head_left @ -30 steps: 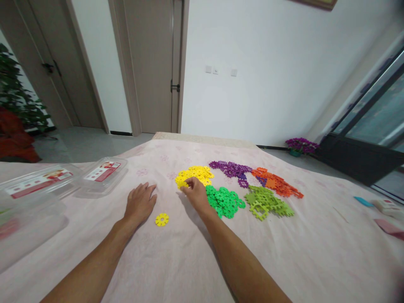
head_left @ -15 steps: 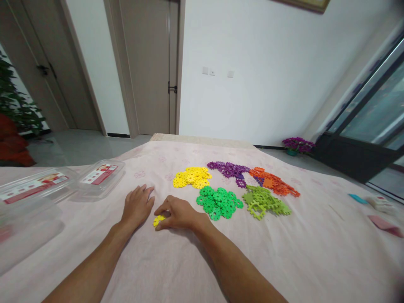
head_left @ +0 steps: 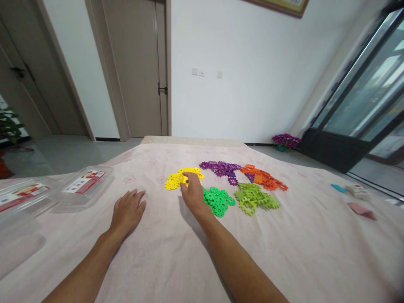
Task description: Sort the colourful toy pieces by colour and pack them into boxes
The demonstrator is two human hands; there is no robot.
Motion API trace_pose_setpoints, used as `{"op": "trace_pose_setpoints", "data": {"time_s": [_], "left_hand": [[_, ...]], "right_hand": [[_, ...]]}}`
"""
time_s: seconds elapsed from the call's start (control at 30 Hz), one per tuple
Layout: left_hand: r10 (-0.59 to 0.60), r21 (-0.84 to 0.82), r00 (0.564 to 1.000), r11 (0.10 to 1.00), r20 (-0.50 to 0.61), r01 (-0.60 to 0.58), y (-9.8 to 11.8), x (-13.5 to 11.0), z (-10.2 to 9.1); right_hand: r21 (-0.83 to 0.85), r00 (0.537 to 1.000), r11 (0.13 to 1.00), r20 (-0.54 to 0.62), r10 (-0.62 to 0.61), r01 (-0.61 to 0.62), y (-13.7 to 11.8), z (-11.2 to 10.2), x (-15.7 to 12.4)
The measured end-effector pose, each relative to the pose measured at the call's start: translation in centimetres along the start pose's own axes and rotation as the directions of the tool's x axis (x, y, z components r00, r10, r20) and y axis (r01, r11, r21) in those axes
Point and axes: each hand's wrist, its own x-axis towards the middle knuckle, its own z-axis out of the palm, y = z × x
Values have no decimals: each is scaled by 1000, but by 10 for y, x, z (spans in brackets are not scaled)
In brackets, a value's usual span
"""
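My right hand [head_left: 192, 194] reaches to the near edge of a pile of yellow flower-shaped plastic pieces [head_left: 173, 182], fingers drawn together on a yellow piece at the pile. My left hand [head_left: 128, 210] lies flat on the pink cloth [head_left: 176, 252] with its fingers spread, holding nothing. Just right of my right hand is a bright green pile [head_left: 219, 202]. Beyond it lie a light green pile [head_left: 257, 197], a purple pile [head_left: 221, 167] and an orange pile [head_left: 265, 179].
Two clear plastic boxes with red-and-white labels [head_left: 83, 185] [head_left: 19, 197] sit at the left. Small blue [head_left: 339, 188], white [head_left: 358, 191] and pink [head_left: 361, 209] items lie at the right. Behind are doors, a white wall and a pot of purple flowers [head_left: 284, 141].
My right hand came back from the yellow pile, closed on the single yellow piece lying by my left hand, and moved forward to the pile again. That piece no longer lies on the cloth.
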Motion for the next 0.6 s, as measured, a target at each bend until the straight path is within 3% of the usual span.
{"op": "trace_pose_setpoints", "data": {"time_s": [0.2, 0.3, 0.37, 0.47, 0.6], "left_hand": [[36, -5, 999, 999, -21, -36, -4, 3, 4], [42, -3, 998, 999, -39, -43, -4, 4, 4], [46, 6, 998, 999, -48, -46, -3, 4, 4], [51, 24, 997, 998, -49, -50, -1, 4, 2], [50, 17, 998, 999, -45, -50, 1, 2, 0]], "right_hand": [[-26, 999, 999, 14, -38, 38, 7, -14, 10], [-120, 999, 992, 38, -38, 42, 7, -23, 13], [-218, 997, 976, 72, 24, -7, 9, -34, 14], [-380, 987, 920, 85, 135, -93, 19, -56, 15], [-589, 988, 802, 33, 150, -102, 45, -93, 10]]}}
